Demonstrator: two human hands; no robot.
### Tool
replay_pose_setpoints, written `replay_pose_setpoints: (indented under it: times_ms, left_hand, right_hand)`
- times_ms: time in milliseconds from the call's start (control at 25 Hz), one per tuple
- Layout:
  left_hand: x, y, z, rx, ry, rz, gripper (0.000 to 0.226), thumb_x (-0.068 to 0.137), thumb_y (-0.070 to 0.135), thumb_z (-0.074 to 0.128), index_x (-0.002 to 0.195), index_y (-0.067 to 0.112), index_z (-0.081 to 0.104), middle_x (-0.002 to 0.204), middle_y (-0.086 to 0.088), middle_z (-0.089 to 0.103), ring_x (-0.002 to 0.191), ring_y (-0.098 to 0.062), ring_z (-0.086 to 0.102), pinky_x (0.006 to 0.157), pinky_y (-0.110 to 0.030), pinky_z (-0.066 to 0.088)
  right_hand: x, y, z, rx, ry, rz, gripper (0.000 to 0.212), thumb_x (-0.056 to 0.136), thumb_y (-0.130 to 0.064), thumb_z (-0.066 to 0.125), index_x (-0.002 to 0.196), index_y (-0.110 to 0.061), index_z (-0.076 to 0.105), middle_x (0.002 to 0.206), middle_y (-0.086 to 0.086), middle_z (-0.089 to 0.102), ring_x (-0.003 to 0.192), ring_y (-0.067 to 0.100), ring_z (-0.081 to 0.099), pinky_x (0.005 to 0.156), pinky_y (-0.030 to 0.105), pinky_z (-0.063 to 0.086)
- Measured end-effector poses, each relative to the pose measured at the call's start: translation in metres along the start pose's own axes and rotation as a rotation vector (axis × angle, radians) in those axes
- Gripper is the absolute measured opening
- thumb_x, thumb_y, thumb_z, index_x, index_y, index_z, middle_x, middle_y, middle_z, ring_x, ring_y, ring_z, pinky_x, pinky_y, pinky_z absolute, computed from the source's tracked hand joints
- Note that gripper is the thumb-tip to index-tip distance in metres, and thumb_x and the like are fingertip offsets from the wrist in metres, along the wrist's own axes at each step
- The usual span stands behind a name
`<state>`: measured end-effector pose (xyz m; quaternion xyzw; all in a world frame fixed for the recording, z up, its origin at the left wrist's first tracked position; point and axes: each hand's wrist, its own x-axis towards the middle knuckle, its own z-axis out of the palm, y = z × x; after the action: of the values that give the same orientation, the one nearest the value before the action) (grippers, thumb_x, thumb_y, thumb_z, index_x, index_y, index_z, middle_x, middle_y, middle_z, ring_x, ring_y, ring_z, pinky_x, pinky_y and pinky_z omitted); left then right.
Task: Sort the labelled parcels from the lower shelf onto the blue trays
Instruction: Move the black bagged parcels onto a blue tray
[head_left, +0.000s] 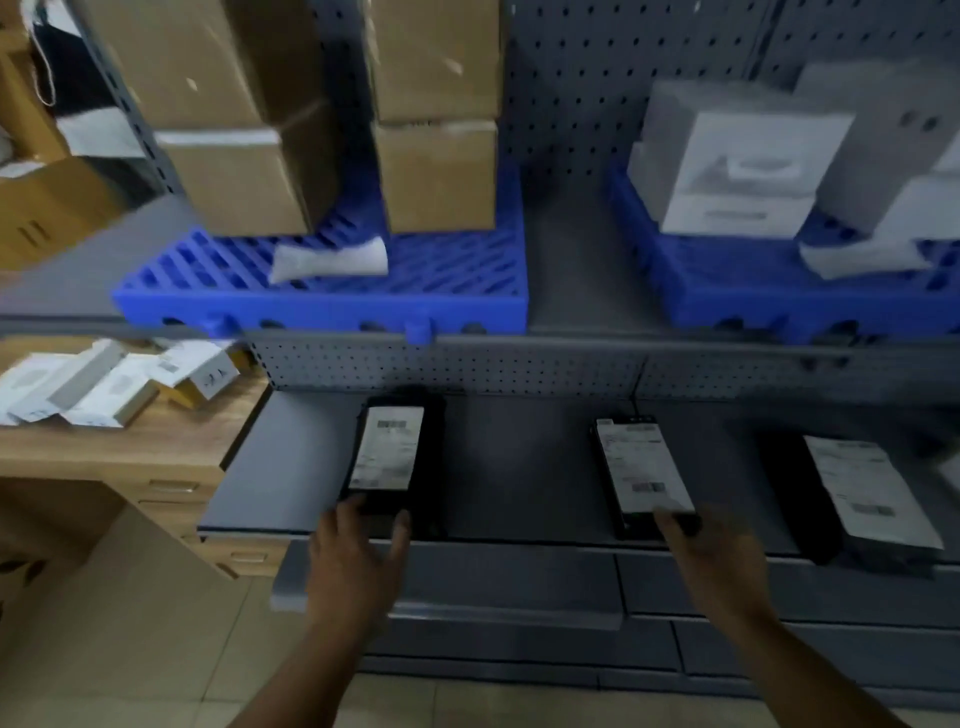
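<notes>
Three black parcels with white labels lie on the grey lower shelf (509, 467): a left parcel (387, 452), a middle parcel (641, 470) and a right parcel (872, 488). My left hand (358, 556) grips the near end of the left parcel, thumb and fingers on either side. My right hand (711, 556) has its fingers on the near end of the middle parcel. On the upper shelf sit a left blue tray (322, 296) carrying brown cartons and a white packet, and a right blue tray (753, 301) carrying white boxes.
A wooden desk (130, 441) with small white boxes stands left of the shelving. A tilted brown carton (104, 613) is at lower left. Grey pegboard backs both shelves. A bare strip of upper shelf (566, 260) separates the trays.
</notes>
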<state>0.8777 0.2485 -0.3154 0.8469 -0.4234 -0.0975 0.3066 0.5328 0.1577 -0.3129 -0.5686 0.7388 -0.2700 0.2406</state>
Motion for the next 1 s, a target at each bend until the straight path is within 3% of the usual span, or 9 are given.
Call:
replay_pose_setpoints:
  times_ms: [160,280,400,520,760,920,1000]
  left_hand:
    - [0.031,-0.029,0.034,-0.082,0.103,-0.227,0.079,0.083,0.043,0.082,0.139,-0.003,0.051,0.132,-0.037,0.051,0.12,-0.058,0.052,0.096,-0.065,0.046]
    - [0.035,-0.034,0.047,-0.157,0.058,-0.328,0.09,0.079,0.047,0.084,0.145,0.0,0.046,0.139,-0.037,0.045,0.129,-0.056,0.045,0.105,-0.064,0.042]
    - [0.039,-0.036,0.047,-0.283,-0.03,-0.397,0.089,0.081,0.056,0.078,0.149,0.009,0.045,0.148,-0.03,0.037,0.137,-0.047,0.039,0.114,-0.055,0.038]
    - [0.04,-0.03,0.048,-0.285,-0.008,-0.404,0.078,0.083,0.058,0.075,0.142,0.011,0.054,0.141,-0.028,0.045,0.13,-0.044,0.047,0.108,-0.053,0.043]
    - [0.025,-0.004,0.055,-0.352,0.092,-0.336,0.07,0.085,0.04,0.08,0.138,0.004,0.053,0.136,-0.029,0.049,0.121,-0.046,0.052,0.101,-0.052,0.047]
    - [0.02,0.01,0.058,-0.269,0.136,-0.328,0.071,0.082,0.036,0.084,0.134,-0.001,0.054,0.134,-0.033,0.051,0.122,-0.051,0.048,0.102,-0.056,0.042]
    - [0.02,0.013,0.059,-0.358,0.136,-0.308,0.07,0.081,0.03,0.086,0.133,-0.001,0.052,0.136,-0.032,0.048,0.121,-0.046,0.049,0.101,-0.049,0.044]
  right_hand:
    - [0.046,0.018,0.033,-0.054,0.071,0.052,0.098,0.071,-0.08,0.063,0.126,0.001,0.063,0.126,0.024,0.061,0.121,0.044,0.054,0.098,0.054,0.049]
    - [0.054,0.019,0.052,-0.101,0.068,0.095,0.114,0.06,-0.086,0.059,0.132,0.002,0.058,0.131,0.026,0.059,0.123,0.045,0.051,0.1,0.055,0.045]
    - [0.05,0.027,0.063,-0.098,0.169,0.05,0.108,0.059,-0.079,0.07,0.125,0.005,0.061,0.121,0.03,0.064,0.116,0.05,0.056,0.096,0.062,0.047]
    - [0.048,0.024,0.069,-0.1,0.275,-0.05,0.091,0.06,-0.063,0.088,0.114,0.007,0.063,0.11,0.029,0.065,0.105,0.049,0.061,0.089,0.063,0.051]
    - [0.038,0.012,0.078,0.0,0.274,-0.093,0.089,0.064,-0.051,0.091,0.13,-0.003,0.054,0.121,0.017,0.055,0.111,0.041,0.059,0.072,0.058,0.059]
    - [0.038,0.01,0.081,0.0,0.276,-0.14,0.094,0.065,-0.045,0.092,0.136,0.0,0.051,0.128,0.02,0.053,0.117,0.043,0.054,0.08,0.059,0.058]
    - [0.04,0.012,0.083,0.021,0.273,-0.152,0.095,0.067,-0.042,0.093,0.139,0.001,0.049,0.13,0.022,0.052,0.12,0.043,0.051,0.087,0.059,0.056]
